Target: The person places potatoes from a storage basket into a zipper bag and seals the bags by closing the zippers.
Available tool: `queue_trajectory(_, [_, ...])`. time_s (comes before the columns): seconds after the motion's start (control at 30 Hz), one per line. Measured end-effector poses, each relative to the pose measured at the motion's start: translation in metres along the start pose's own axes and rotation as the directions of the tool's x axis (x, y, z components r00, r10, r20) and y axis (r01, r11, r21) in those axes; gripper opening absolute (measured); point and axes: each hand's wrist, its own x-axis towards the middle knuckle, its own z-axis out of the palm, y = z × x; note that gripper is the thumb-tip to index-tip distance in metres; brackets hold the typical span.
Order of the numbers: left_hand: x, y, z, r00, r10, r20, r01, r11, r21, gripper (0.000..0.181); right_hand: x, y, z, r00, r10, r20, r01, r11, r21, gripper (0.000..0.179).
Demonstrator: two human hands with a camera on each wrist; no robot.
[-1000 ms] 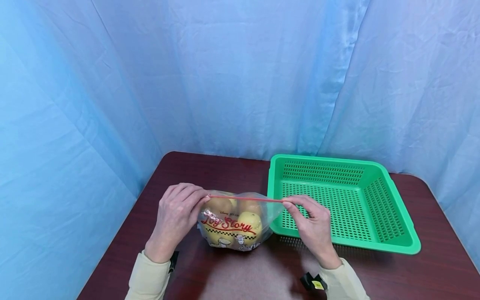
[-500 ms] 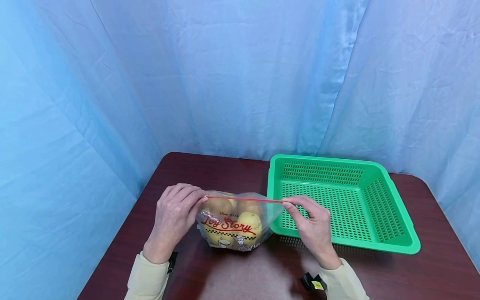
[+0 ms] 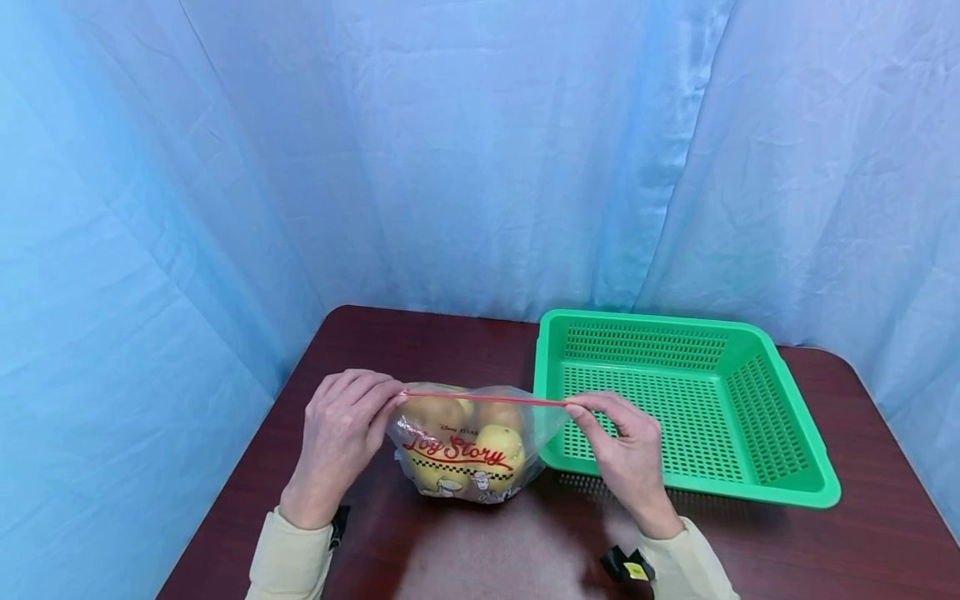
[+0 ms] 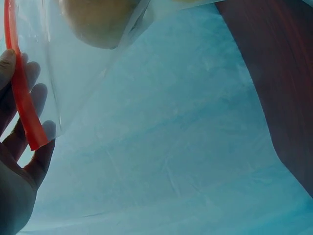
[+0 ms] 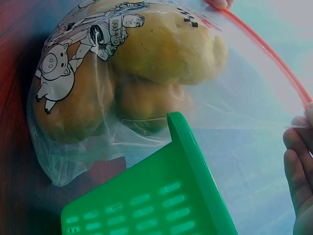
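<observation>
A clear zip bag (image 3: 461,467) printed with "Toy Story" sits upright on the table, bulging with several rounded yellow and brownish fruits (image 5: 161,49). Its red zip strip (image 3: 487,398) is stretched straight across the top. At the left end of the strip, my left hand (image 3: 341,429) pinches it between thumb and fingers; in the left wrist view the strip's end (image 4: 32,129) passes in front of the fingers. My right hand (image 3: 626,450) pinches the opposite top corner, thumb against forefinger.
A green perforated basket (image 3: 810,467) stands right of the bag, its near left rim close to the bag's right side. The dark reddish table (image 3: 405,333) ends at blue curtains (image 3: 465,167) behind and to the left.
My left hand has slid a little left along the red zip, showing more of the strip. The right hand, bag and basket have stayed in place.
</observation>
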Motion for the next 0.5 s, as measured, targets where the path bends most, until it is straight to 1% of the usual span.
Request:
queue_trajectory(0.17, [-0.0036, -0.0039, -0.0036, 1.000, -0.022, -0.003, 0.022, 1.000, 0.006, 0.036, 0.0017, -0.0039, 0.0001, 1.000, -0.002, 0.001, 0.002, 1.000, 0.009, 0.029])
queue_trajectory(0.37, [-0.0053, -0.0067, -0.0036, 0.998, -0.013, -0.054, 0.013, 1.000, -0.011, 0.035, 0.0021, -0.0050, 0.0000, 1.000, 0.001, -0.004, -0.001, 1.000, 0.006, 0.028])
queue_trajectory(0.5, [-0.0054, -0.0073, -0.0034, 0.997, -0.009, -0.071, 0.008, 1.000, -0.019, 0.032, 0.0023, -0.0053, 0.0003, 1.000, -0.003, -0.003, 0.003, 1.000, 0.011, 0.027])
